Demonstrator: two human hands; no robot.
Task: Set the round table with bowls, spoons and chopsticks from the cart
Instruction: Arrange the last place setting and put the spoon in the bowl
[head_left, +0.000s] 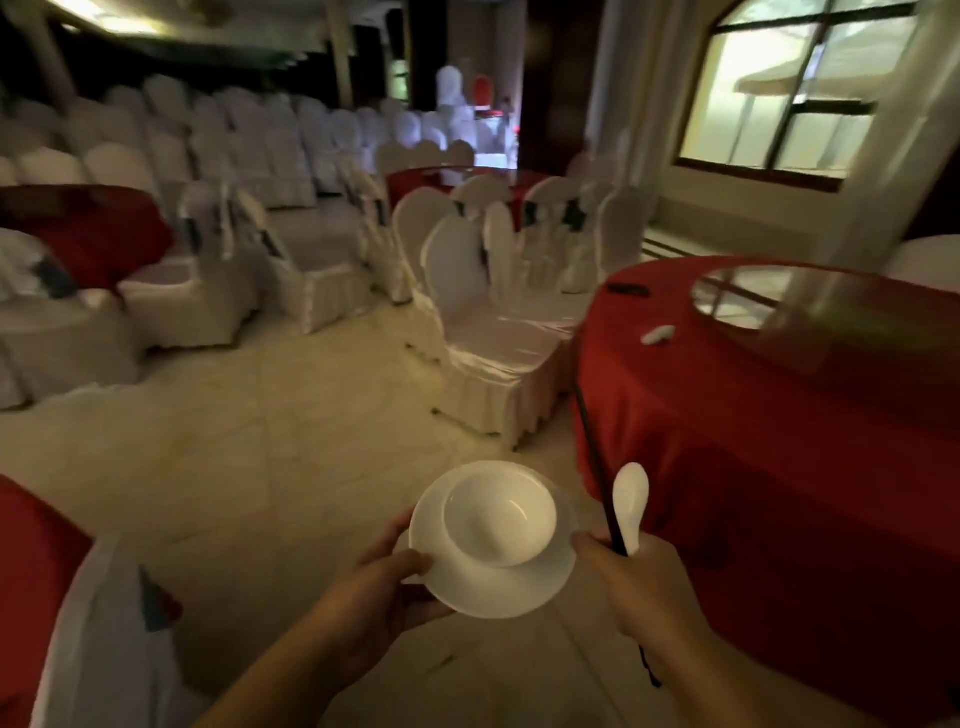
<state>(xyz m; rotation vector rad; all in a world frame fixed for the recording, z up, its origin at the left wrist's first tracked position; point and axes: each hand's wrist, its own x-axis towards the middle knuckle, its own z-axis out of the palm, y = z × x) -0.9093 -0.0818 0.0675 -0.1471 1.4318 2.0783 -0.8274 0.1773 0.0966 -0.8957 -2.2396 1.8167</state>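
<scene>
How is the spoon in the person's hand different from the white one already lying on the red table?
The held spoon stands nearly upright, gripped by the right hand beside black chopsticks; the table spoon lies flat on the red cloth, untouched. The held spoon looks sharp, the table spoon blurred. Both are white.

- White-covered chairs (488, 332) stand in rows and clusters across the pale tiled floor (249, 441); some carry dark sashes
- Arched window (795, 88) at upper right — daylight behind
- Further red-clothed tables (88, 228) at left and centre background
</scene>
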